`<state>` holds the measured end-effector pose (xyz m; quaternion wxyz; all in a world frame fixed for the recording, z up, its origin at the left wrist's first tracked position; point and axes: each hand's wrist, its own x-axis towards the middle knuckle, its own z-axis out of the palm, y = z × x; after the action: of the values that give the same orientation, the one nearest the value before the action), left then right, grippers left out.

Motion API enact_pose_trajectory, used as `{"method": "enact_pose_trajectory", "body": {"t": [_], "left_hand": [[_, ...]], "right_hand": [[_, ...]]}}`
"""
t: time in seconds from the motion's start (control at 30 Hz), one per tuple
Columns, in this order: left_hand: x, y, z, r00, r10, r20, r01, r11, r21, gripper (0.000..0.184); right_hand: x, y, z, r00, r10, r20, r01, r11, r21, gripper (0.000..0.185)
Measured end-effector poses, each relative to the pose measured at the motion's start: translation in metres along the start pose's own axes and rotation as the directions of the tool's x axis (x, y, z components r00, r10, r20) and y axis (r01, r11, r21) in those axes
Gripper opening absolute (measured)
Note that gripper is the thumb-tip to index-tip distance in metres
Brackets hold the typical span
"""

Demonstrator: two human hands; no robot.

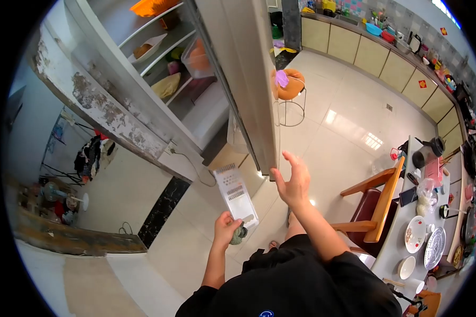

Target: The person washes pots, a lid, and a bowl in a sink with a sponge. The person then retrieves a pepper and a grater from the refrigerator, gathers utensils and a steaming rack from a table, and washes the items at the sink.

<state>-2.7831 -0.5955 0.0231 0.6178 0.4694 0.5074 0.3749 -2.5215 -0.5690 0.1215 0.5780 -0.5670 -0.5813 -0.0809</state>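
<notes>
My left hand (226,230) grips a flat white grater (235,191) by its lower end, with rows of holes toward its far end. A dark green, rounded item (239,234) shows just under the same hand; whether the fingers hold it too is unclear, and so is its kind. With fingers spread, my right hand (295,182) is raised beside the lower edge of the refrigerator door (248,68) and holds nothing. That door stands ajar, and the refrigerator shelves (166,53) carry a white dish, a clear container and bagged food.
An orange stool (291,84) with a purple item stands past the door. To the right are a wooden chair (373,211) and a table (394,253) with bowls and plates. A counter (354,26) curves along the far wall. A peeling door frame (98,103) rises at left.
</notes>
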Motion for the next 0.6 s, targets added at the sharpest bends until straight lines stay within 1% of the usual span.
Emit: {"method": "enact_pose_trajectory", "body": {"t": [0.1,0.17,0.2,0.27,0.37,0.47,0.5,0.6], "left_hand": [[0.005,0.019,0.000,0.992,0.102,-0.080,-0.103,0.995,0.002,0.019],[0.001,0.042,0.009,0.963,0.218,-0.160,-0.218,0.976,0.016,0.017],[0.001,0.049,0.013,0.941,0.277,-0.194,-0.277,0.960,0.027,0.017],[0.001,0.055,0.015,0.907,0.329,-0.262,-0.333,0.942,0.030,0.016],[-0.005,0.065,0.018,0.850,0.393,-0.351,-0.403,0.914,0.048,0.017],[-0.015,0.064,0.017,0.801,0.422,-0.425,-0.436,0.897,0.070,0.019],[-0.018,0.063,0.015,0.788,0.429,-0.441,-0.442,0.893,0.079,0.020],[-0.019,0.058,0.015,0.758,0.436,-0.484,-0.463,0.883,0.070,0.021]], "right_hand": [[-0.004,0.006,0.009,1.000,0.019,-0.009,-0.018,0.994,0.104,0.050],[-0.009,0.010,0.012,0.999,0.029,-0.030,-0.023,0.987,0.162,0.047],[-0.010,0.008,0.013,0.996,0.076,-0.034,-0.068,0.976,0.206,0.046],[-0.009,0.000,0.018,0.985,0.169,-0.040,-0.150,0.945,0.291,0.043],[-0.011,-0.006,0.032,0.986,0.165,-0.037,-0.148,0.949,0.278,0.043],[-0.006,-0.018,0.048,0.985,0.170,0.027,-0.168,0.922,0.349,0.044],[-0.001,-0.027,0.050,0.977,0.196,0.087,-0.214,0.906,0.366,0.041],[0.008,-0.026,0.062,0.948,0.057,0.313,-0.167,0.926,0.339,0.042]]}}
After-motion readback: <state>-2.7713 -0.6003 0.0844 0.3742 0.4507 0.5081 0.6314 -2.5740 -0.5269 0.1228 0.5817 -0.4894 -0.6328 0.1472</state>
